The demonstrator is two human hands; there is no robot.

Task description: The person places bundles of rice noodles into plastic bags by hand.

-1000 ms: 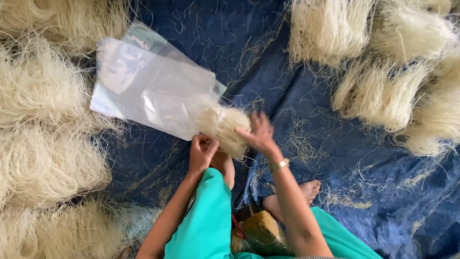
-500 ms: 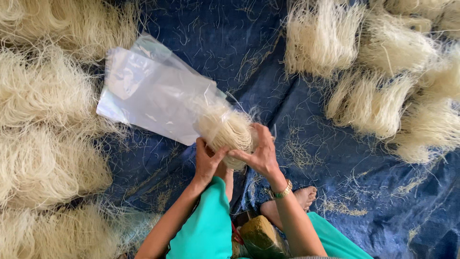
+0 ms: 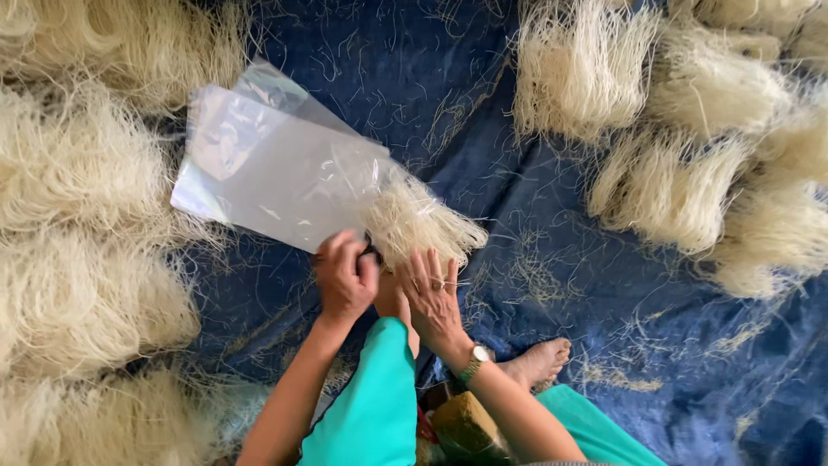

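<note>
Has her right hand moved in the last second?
Yes. The right hand has dropped from the top of the noodle bundle to its near end, beside the left hand.

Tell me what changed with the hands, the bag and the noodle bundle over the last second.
The right hand came down off the top of the noodle bundle and now lies flat below its loose end. The left hand closed on the mouth of the clear plastic bag. The bundle sits a little deeper in the bag. Unchanged: the noodle heaps and the blue sheet.
</note>
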